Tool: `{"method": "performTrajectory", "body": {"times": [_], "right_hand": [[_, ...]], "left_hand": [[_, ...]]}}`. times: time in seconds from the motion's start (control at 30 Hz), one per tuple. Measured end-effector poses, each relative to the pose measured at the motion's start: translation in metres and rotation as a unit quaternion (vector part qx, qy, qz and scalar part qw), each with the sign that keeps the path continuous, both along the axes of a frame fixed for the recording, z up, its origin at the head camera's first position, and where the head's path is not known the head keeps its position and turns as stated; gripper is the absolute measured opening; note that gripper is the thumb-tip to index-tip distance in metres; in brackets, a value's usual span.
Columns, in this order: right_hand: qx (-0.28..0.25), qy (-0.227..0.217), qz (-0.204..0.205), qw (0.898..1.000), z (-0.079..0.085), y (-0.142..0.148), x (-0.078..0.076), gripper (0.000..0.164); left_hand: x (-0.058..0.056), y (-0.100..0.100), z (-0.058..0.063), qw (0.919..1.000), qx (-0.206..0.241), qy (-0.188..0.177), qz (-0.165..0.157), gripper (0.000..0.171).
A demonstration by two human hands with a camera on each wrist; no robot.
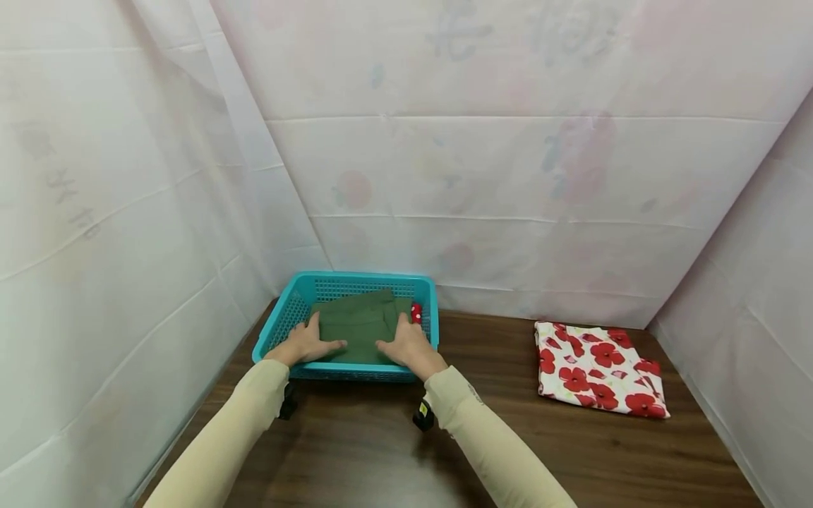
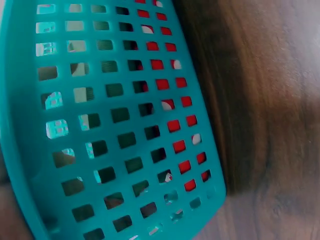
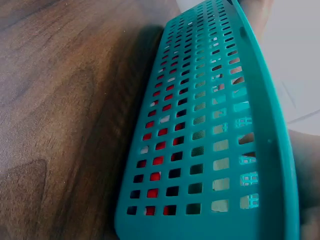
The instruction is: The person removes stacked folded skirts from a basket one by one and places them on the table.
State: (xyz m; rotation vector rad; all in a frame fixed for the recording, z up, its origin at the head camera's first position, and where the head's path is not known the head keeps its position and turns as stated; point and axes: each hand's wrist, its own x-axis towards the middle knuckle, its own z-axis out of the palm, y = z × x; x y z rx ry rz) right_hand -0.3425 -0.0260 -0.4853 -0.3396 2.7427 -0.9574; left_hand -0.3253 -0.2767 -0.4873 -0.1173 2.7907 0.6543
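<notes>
A folded dark green cloth (image 1: 356, 321) lies inside a turquoise plastic basket (image 1: 362, 372). My left hand (image 1: 308, 343) reaches over the basket's front rim and rests on the left part of the cloth, thumb spread toward the middle. On the cloth's right part rests my right hand (image 1: 408, 346), its thumb pointing inward. A bit of red cloth with white dots (image 1: 416, 313) shows beside the right fingers. In the left wrist view, red and white fabric shows low through the basket wall (image 2: 120, 90), under the green. The right wrist view shows the basket's outer wall (image 3: 200, 150) similarly.
A folded white cloth with red flowers (image 1: 600, 370) lies on the dark wooden table (image 1: 495, 409), right of the basket. White sheets (image 1: 483, 176) hang behind the table and on both sides. The basket stands close to the back left corner.
</notes>
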Motion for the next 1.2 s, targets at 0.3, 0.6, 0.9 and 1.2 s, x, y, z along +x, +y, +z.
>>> {"method": "performTrajectory", "body": {"times": [0.3, 0.6, 0.9, 1.2], "right_hand": [[-0.018, 0.0, -0.001, 1.0, -0.004, -0.001, -0.001, 0.085], [-0.021, 0.007, -0.011, 1.0, -0.003, -0.004, -0.003, 0.078], [-0.022, 0.003, 0.004, 1.0, -0.001, -0.003, -0.005, 0.069], [-0.049, 0.013, 0.052, 0.997, -0.001, -0.003, -0.009, 0.06]], "left_hand": [[0.004, -0.007, 0.001, 0.9995, 0.018, -0.027, 0.001, 0.106], [0.015, -0.004, 0.008, 0.9996, -0.016, 0.022, -0.008, 0.089], [0.022, 0.0, 0.012, 0.998, -0.053, 0.01, 0.034, 0.085], [0.013, -0.001, 0.004, 0.9969, -0.037, 0.059, 0.036, 0.077]]}}
